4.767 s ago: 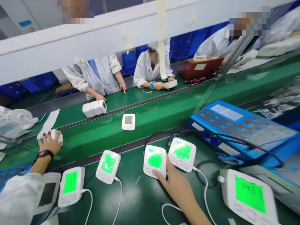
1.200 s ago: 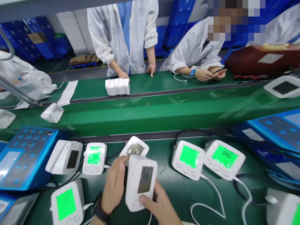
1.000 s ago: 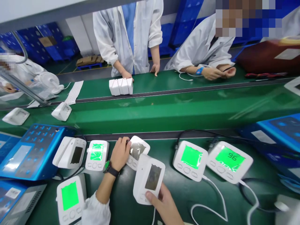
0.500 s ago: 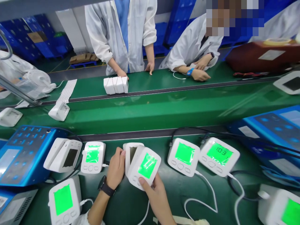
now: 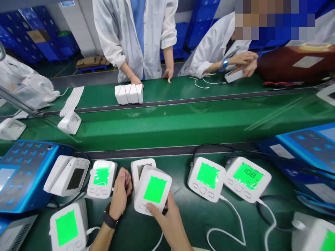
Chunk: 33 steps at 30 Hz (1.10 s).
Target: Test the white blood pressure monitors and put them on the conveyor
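My right hand (image 5: pixel 167 220) holds a white blood pressure monitor (image 5: pixel 153 191) with a lit green screen, tilted up off the green bench. The thumb rests on its front buttons. Right behind it stands a second white monitor (image 5: pixel 141 166) with a dark screen, touching it. My left hand (image 5: pixel 120 193), with a black watch on the wrist, has its fingers curled against the left side of these two units. Whatever those fingers hold is hidden. Another lit monitor (image 5: pixel 101 177) sits just left of that hand.
More lit monitors stand at the right (image 5: pixel 208 177), (image 5: pixel 248 178) and front left (image 5: pixel 66 227), trailing white cables (image 5: pixel 227 238). Blue tester boxes (image 5: pixel 18 174), (image 5: pixel 309 139) flank the bench. A monitor (image 5: pixel 70 122) rides the conveyor (image 5: pixel 183 122). Across it, people in white coats handle white units (image 5: pixel 129 94).
My right hand has lowered the monitor and turned it to face me; its dark screen is now lit green. My left hand has slid down from the rear unit to their left side.
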### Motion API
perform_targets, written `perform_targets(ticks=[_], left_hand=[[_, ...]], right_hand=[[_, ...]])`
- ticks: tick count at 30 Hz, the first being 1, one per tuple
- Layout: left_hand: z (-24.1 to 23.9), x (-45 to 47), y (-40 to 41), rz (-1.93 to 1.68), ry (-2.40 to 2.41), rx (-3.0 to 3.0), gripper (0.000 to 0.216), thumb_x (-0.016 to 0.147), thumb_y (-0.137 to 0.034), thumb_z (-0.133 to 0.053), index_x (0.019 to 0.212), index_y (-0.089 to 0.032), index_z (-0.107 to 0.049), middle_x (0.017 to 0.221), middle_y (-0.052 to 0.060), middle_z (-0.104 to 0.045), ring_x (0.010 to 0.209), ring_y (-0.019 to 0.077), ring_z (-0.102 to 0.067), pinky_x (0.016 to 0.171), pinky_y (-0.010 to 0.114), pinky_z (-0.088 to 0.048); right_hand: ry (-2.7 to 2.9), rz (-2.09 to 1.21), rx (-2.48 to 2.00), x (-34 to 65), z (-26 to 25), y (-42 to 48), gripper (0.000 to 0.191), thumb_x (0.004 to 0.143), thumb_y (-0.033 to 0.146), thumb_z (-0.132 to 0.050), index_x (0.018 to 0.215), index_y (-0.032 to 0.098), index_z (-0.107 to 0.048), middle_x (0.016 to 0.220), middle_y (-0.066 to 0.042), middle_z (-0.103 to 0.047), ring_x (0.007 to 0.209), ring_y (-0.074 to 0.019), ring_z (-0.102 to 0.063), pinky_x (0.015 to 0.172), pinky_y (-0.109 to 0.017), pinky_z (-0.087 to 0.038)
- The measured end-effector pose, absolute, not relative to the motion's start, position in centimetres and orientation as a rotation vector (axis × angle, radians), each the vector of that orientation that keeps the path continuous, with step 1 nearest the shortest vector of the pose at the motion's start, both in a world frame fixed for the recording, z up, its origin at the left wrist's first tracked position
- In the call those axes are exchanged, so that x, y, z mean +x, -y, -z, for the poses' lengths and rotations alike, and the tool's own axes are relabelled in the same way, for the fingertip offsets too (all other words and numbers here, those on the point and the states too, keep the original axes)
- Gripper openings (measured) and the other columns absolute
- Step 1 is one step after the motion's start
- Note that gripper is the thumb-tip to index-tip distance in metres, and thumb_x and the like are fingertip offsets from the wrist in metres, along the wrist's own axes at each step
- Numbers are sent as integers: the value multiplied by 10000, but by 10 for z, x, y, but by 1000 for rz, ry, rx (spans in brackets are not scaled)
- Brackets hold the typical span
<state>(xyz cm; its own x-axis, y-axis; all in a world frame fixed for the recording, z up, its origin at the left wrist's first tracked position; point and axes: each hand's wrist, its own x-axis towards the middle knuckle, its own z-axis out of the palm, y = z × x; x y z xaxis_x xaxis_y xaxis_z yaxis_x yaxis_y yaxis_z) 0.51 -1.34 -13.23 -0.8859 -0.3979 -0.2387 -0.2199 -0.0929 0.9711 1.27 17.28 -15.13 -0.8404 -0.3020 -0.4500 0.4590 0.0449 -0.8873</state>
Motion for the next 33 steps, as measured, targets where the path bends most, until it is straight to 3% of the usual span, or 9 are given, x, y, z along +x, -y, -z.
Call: perform_targets(ticks=[3,5,8,12,16,24,28,30,33], left_hand=[[124,8,12,2032,2162,581,451,1080,-600,-287,827,-246,-408,703,-37,-384,532,137,-336,471,280,-270],[118,11,8,1860,2371,438,424,1097,-555,-270,860,-244,-436,772,-13,-439,641,168,-427,587,315,-364],[112,14,5,1716,2552,271,396,1110,-502,-253,871,-246,-439,823,3,-475,737,198,-480,705,354,-382],[107,13,12,1697,2698,204,391,1108,-486,-215,864,-258,-420,812,9,-510,726,225,-507,704,372,-374],[104,13,18,1427,2928,145,402,1098,-451,-187,889,-264,-475,811,41,-591,717,266,-544,688,391,-353],[97,0,17,1142,2691,106,431,1089,-401,-176,856,-265,-512,893,73,-613,863,283,-541,832,438,-422],[100,-36,31,1161,2682,244,276,1025,-450,-484,1148,-237,-608,1242,112,-611,1226,307,-531,1100,487,-376],[109,-49,33,1275,2744,229,278,948,-451,-618,1114,-230,-646,1262,104,-610,1246,299,-554,1117,471,-394],[120,-55,31,1386,2717,201,234,865,-415,-718,969,-218,-645,1180,87,-643,1154,278,-619,1020,432,-477]], right_hand=[[-1792,1825,132,11,152,-173,767,858,513,-773,1490,224,-447,1188,-86,-769,1062,-316,-735,926,-407,-583],[-1819,1797,77,10,152,-173,769,868,498,-766,1506,238,-426,1187,-74,-767,1052,-312,-735,900,-398,-586],[-1871,1754,15,10,150,-174,735,876,472,-753,1501,252,-434,1175,-59,-768,1027,-309,-739,853,-382,-588],[-1920,1710,-69,8,148,-176,639,888,437,-722,1439,230,-473,1151,-64,-774,1010,-313,-743,869,-398,-580],[-1990,1693,-163,8,147,-176,540,876,415,-726,1335,214,-523,1171,-76,-764,1025,-329,-734,926,-433,-561],[-1922,1704,-179,9,146,-181,636,888,372,-711,1461,236,-473,1260,-69,-729,1097,-310,-709,943,-404,-551],[-1930,1630,-199,10,149,-190,805,870,406,-731,1571,241,-370,1370,-99,-672,1206,-333,-658,1029,-453,-511],[-1902,1620,-178,10,151,-195,870,870,420,-722,1613,246,-305,1355,-95,-680,1198,-329,-663,1022,-458,-519],[-1844,1637,-114,11,155,-199,915,872,438,-700,1643,248,-245,1314,-85,-701,1121,-309,-707,957,-437,-564]])
